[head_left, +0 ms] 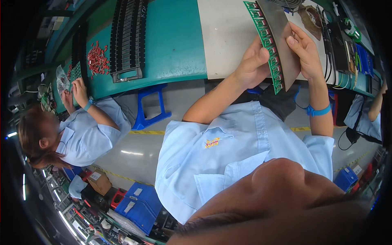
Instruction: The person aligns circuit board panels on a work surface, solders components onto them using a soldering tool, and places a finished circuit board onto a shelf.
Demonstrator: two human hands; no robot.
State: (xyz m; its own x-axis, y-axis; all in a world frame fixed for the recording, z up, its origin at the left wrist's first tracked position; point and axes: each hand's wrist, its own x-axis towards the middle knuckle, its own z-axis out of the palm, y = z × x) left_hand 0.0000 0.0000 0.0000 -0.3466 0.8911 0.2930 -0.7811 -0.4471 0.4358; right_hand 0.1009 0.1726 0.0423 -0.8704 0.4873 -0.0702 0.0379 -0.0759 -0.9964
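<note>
Upright between my hands, over the worktop, are a long strip of green circuit boards and a flat grey-brown plate close along its right side. Small red and white parts sit in a row on the strip. My left hand grips the strip's lower half from the left, thumb against its edge; its other fingers are partly hidden behind the strip. On the other side, my right hand holds the plate's right edge, thumb on its face and fingers curled around. Whether strip and plate are joined I cannot tell.
A pale mat lies on the green worktop. To the left are a black slotted rack, a heap of red parts and a co-worker. Black cables and a brown bag are at right; a blue stool stands below.
</note>
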